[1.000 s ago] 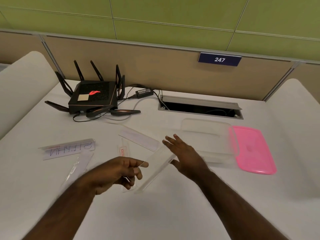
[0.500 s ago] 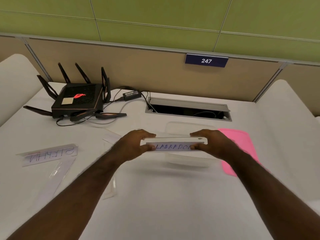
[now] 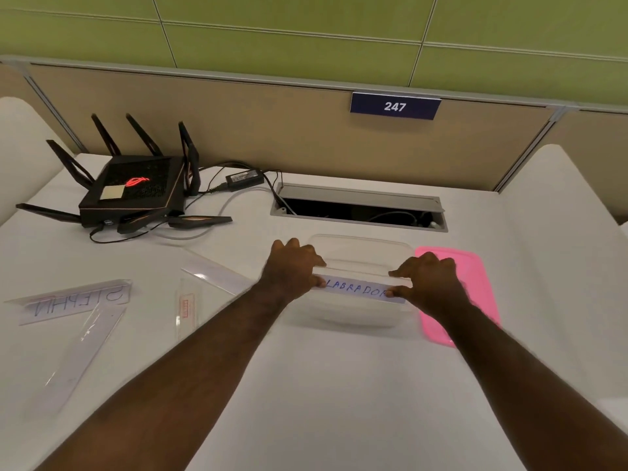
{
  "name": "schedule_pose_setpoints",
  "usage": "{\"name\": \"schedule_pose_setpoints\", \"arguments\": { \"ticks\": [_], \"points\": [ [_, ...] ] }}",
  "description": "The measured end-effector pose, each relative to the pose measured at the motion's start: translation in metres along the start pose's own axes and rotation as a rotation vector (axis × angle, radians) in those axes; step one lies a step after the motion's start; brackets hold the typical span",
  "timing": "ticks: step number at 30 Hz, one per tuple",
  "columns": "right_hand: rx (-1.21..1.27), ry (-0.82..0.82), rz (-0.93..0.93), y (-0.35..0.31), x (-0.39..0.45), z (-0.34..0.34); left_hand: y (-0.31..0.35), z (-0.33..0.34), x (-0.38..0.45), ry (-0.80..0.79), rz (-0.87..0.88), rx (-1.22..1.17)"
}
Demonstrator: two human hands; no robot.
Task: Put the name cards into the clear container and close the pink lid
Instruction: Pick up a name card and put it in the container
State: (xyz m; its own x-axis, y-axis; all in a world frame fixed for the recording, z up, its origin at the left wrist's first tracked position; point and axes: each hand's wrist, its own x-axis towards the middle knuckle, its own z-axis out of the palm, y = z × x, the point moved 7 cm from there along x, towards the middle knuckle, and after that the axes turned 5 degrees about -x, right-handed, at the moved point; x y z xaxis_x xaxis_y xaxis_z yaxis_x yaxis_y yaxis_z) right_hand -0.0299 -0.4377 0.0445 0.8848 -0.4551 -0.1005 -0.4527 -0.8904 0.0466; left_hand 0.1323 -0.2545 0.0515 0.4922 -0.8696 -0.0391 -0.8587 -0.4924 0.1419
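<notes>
Covering almost the whole view, the white table (image 3: 339,402) carries everything. At its back left corner stands a black router (image 3: 131,190), and a cable hatch (image 3: 360,209) is cut in near the back edge. In front of the hatch sits the clear container (image 3: 360,253), open, and the pink lid (image 3: 475,277) lies flat just beside it on the right. Near the left edge lies a card (image 3: 73,300) reading STEPHN, upside down from this view, with more clear card holders close to it. The left hand (image 3: 294,270) and the right hand (image 3: 430,280) each pinch one end of the LABRADOR card (image 3: 356,290) between thumb and fingers, holding it level over the container. I cannot tell if the card touches the container already.
</notes>
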Motion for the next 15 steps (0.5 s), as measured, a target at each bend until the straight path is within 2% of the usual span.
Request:
{"name": "schedule_pose_setpoints", "arguments": {
  "ticks": [6, 15],
  "points": [
    [-0.199, -0.046, -0.071, -0.013, 0.013, 0.019, 0.022, 0.033, 0.012, -0.067, 0.132, 0.28],
    [-0.406, -0.229, -0.134, -0.035, 0.028, 0.036, 0.036, 0.055, 0.033, -0.301, 0.089, 0.442]
  ]
}}
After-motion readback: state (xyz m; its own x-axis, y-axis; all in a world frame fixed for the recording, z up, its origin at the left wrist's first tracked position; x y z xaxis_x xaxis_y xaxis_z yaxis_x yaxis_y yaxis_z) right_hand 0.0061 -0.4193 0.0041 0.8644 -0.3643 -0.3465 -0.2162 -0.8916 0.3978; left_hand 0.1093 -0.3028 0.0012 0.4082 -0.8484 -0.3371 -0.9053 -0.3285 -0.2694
